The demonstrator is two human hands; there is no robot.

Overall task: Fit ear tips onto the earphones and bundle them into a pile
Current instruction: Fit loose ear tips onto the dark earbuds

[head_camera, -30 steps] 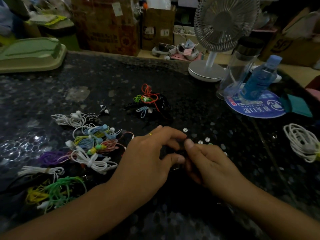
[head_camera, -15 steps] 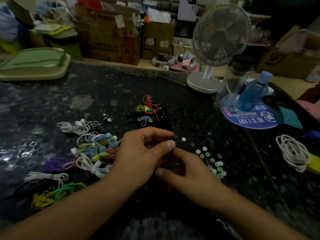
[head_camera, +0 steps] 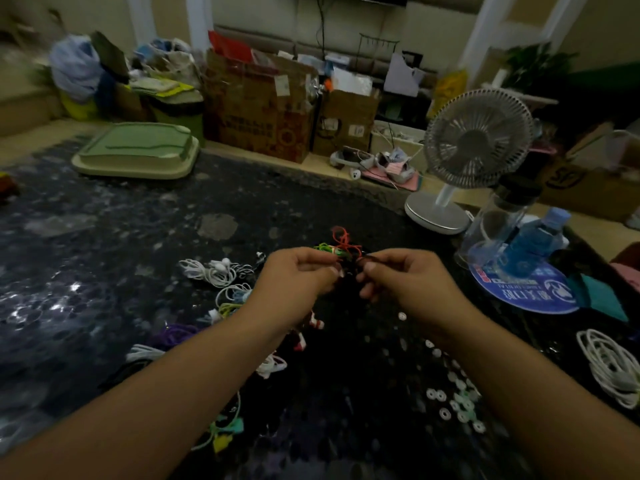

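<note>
In the head view we see our left hand (head_camera: 294, 275) and right hand (head_camera: 405, 280) raised side by side at the centre of the frame, above the dark speckled surface (head_camera: 104, 265). Both have fingers curled, pinching a dark earphone (head_camera: 349, 266) between them; its details are too dim to tell. Just behind the fingertips lies a small red and green bundle (head_camera: 341, 242). Left of centre, coiled earphones (head_camera: 214, 271) in white, blue, yellow and purple lie in a pile. Loose ear tips (head_camera: 450, 400) are scattered at lower right, a white cable coil (head_camera: 609, 365) at the right edge. A fan (head_camera: 474, 147) and blue bottle (head_camera: 533, 240) stand at upper right.
</note>
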